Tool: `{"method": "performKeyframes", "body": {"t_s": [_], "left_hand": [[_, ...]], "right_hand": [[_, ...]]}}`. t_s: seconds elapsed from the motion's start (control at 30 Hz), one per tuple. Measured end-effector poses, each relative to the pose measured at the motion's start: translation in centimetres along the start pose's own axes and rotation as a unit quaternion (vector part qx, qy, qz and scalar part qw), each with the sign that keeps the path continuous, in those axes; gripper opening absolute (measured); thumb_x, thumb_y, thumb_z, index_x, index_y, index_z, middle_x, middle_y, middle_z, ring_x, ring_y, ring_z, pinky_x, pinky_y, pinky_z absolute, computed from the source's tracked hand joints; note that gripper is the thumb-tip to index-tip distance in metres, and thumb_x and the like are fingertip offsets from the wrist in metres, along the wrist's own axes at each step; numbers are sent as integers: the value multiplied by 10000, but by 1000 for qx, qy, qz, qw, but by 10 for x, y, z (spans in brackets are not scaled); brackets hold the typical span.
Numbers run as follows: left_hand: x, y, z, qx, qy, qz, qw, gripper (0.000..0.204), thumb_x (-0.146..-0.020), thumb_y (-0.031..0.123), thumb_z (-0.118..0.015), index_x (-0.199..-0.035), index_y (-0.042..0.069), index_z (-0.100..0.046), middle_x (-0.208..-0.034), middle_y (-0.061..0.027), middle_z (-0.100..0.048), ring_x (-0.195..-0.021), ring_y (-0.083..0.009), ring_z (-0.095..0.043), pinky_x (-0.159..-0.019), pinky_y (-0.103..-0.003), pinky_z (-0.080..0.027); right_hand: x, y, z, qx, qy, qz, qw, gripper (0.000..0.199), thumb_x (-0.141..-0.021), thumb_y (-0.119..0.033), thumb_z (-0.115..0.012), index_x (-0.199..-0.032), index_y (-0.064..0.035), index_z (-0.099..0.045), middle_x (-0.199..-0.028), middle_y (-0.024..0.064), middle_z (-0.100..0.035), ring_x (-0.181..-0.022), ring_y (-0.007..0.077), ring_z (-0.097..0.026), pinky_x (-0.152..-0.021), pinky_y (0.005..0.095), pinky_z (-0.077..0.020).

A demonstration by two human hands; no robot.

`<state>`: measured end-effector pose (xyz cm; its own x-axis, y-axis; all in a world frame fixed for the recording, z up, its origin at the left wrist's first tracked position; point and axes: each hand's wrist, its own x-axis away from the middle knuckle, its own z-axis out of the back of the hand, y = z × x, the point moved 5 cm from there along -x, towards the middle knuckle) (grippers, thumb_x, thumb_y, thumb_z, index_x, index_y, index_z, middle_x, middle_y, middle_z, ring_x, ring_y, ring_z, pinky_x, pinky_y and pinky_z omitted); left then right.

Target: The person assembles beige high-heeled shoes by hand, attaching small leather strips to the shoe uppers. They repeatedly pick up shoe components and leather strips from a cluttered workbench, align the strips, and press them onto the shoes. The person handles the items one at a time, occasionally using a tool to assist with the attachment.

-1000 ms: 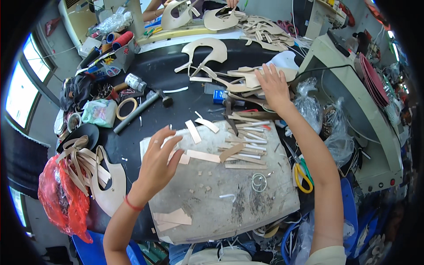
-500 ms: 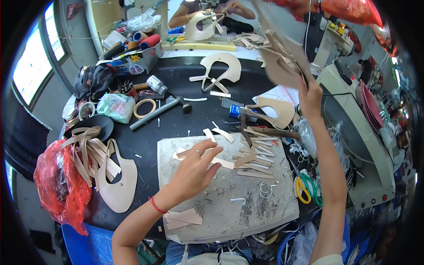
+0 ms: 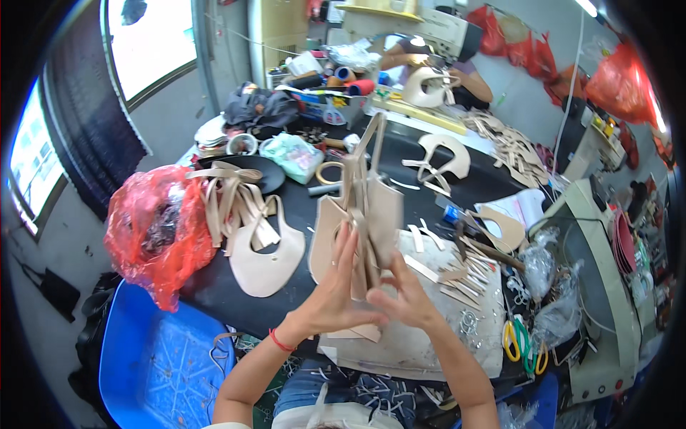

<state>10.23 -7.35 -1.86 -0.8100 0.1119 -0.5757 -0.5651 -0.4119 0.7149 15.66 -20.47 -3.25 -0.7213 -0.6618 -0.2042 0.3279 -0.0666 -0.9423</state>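
Observation:
A stack of beige leather bag pieces with a thin strap loop rising from the top stands upright between my hands over the bench. My left hand lies along its left side, fingers stretched upward against the leather. On the right and lower side my right hand, a little blurred, grips it with bent fingers. Left of the stack, another curved leather piece with a round opening lies on the black bench, beside a bunch of leather straps. Part of the grey work board is hidden behind my hands.
White sticks and leather strips lie on the board. Scissors rest at its right edge, near a grey machine. A red plastic bag sits left, above a blue bin. Another person works across the bench.
My right hand has brought the leather pieces down from the upper right to the middle. My left hand has come up against them. The view has turned left.

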Motion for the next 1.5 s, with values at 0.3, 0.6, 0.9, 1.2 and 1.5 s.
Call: {"method": "performKeyframes", "body": {"t_s": [0.3, 0.6, 0.9, 1.2, 1.5], "left_hand": [[45, -58, 22, 225, 163, 233, 932, 478, -789, 246, -726, -1157, 5, -539, -1088, -95, -581, -1017, -171, -560, -858, -310, -453], [65, -68, 82, 363, 390, 247, 809, 250, -868, 64, -640, -1109, 6, -606, -1101, -67, -607, -949, -132, -583, -806, -276, -489], [103, -121, 180, 100, 245, 344, 901, 570, -830, 131, -674, -1302, -57, -416, -1220, -136, -537, -1113, -235, -525, -970, -301, -402], [98, -89, 147, -454, 258, 209, 827, 669, -775, 73, -699, -1355, 4, -374, -1391, -196, -370, -1292, -350, -353, -1080, -424, -282], [44, -6, 85, -366, 193, 151, 898, 469, -768, 23, -675, -1216, 37, -536, -1402, -189, -360, -1321, -353, -329, -1086, -417, -267]], "right_hand": [[-31, 13, -62, 60, -110, 70, 990, 700, -785, -509, -660, -1270, -60, -429, -1472, 201, -290, -1347, 356, -302, -1094, 440, -250], [-17, -23, -110, 198, -133, 216, 947, 494, -773, -378, -715, -1075, -11, -581, -1401, 218, -390, -1274, 397, -389, -1054, 440, -332], [-11, 18, 94, 385, 167, 123, 899, 298, -757, -213, -730, -967, -25, -631, -1079, 166, -612, -1022, 318, -574, -874, 395, -465], [6, 130, 289, 544, 226, -49, 807, 196, -769, -158, -671, -896, -9, -676, -889, 205, -658, -845, 383, -628, -776, 465, -485], [-12, 144, 315, 654, 192, -238, 692, 222, -836, -144, -537, -984, -13, -639, -953, 235, -650, -871, 387, -638, -760, 480, -509]]}}
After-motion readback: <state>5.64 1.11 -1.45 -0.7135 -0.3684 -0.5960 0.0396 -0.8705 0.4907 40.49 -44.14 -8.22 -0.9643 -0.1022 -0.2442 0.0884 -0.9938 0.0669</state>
